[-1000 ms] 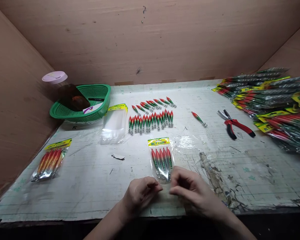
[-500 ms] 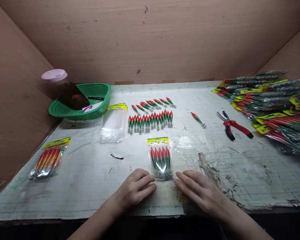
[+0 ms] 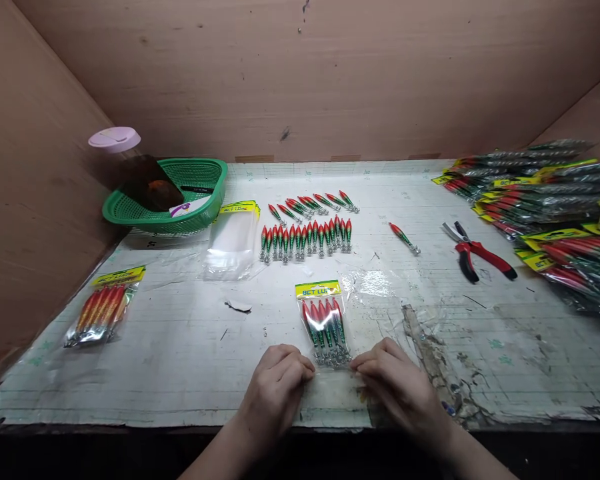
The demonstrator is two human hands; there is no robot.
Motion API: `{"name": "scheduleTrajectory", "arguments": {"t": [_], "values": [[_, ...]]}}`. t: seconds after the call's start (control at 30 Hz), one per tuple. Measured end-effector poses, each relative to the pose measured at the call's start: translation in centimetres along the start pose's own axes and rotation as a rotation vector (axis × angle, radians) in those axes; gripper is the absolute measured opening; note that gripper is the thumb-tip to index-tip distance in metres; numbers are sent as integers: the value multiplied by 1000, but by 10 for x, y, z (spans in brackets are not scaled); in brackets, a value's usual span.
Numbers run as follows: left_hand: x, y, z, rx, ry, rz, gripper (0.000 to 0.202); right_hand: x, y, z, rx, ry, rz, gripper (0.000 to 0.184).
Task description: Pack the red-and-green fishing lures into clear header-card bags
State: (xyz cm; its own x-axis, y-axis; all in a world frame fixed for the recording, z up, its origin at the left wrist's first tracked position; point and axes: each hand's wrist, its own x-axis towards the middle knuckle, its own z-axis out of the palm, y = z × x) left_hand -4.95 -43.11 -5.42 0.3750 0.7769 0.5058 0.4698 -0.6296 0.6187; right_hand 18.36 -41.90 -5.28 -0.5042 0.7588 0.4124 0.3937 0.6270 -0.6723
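Observation:
A clear plastic bag of squid jigs [image 3: 325,323] with a yellow header lies on the table in front of me, several red-and-green jigs side by side in it. My left hand [image 3: 280,383] is closed at the bag's lower left corner, thumb and fingers pinched on its edge. At the lower right corner my right hand [image 3: 397,380] pinches the other side of the bag. Beyond the bag, loose squid jigs [image 3: 307,240] lie in a row, with more jigs [image 3: 315,203] behind them. One single jig [image 3: 404,238] rests apart to the right.
Red-handled pliers [image 3: 480,253] lie at right, before a heap of packed jigs [image 3: 555,213]. Empty bags [image 3: 233,243] are stacked at left of the rows. A green basket [image 3: 210,177] holds a lidded bottle [image 3: 147,183]. A pack of orange jigs [image 3: 103,310] lies far left.
Both hands have closed from a looser pose onto the bag's lower corners. The bag has shifted slightly toward me, and the whole view has moved a little.

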Motion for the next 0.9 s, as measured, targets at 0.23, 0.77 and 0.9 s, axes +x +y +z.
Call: {"name": "scheduleTrajectory", "arguments": {"t": [0.23,0.77,0.9], "values": [[-9,18,20,81,56,-467,13,-1,-15,21,-18,165,457,18],[0,18,40,464,113,-727,20,22,-6,39,-183,250,657,24],[6,10,21,384,-19,-768,22,20,0,33,-135,304,633,17]]}}
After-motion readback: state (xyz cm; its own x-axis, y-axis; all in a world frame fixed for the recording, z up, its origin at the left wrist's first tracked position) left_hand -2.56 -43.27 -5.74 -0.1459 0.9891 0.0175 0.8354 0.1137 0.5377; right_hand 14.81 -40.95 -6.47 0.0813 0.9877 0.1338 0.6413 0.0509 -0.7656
